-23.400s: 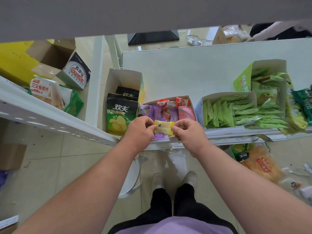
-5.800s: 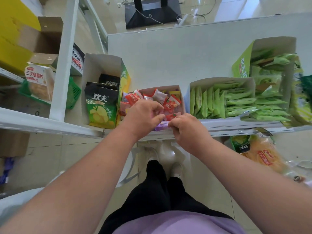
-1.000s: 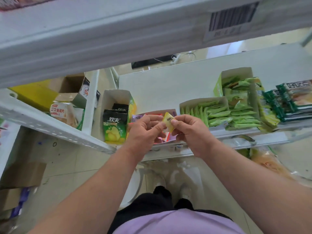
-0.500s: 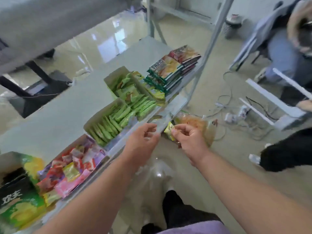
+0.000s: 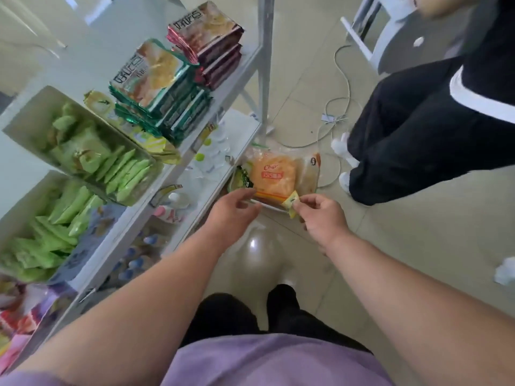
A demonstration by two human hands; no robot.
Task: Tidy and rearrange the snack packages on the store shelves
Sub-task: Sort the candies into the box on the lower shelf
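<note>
Shelf unit (image 5: 195, 140): white metal frame, left half of the view, two tiers visible.
Second person (image 5: 434, 112): stands at upper right in black trousers, on the tiled floor beside loose white cables.
Near open carton (image 5: 16, 207): on the upper tier, filled with green sachets standing on edge.
Far open carton (image 5: 33, 118): just behind the near one, holding more green sachets, less orderly.
Green-edged packet stack (image 5: 156, 87): lies flat on the upper tier beyond the cartons.
Red-edged packet stack (image 5: 209, 37): just beside the green-edged stack, at the shelf's far end.
Chips bag (image 5: 274, 175): orange, clear wrapper, on the lower tier's end near the upright post.
Mixed small packets (image 5: 25, 316): pink, red and purple, at the lower left edge; blurred.
Left hand (image 5: 232, 211): fingers loosely spread, holding nothing, in front of the chips bag.
Right hand (image 5: 320, 215): thumb and forefinger pinch the yellow sachet.
Yellow sachet (image 5: 291, 204): small, tilted, held in the air between both hands, off the shelf, just in front of the chips bag.
</note>
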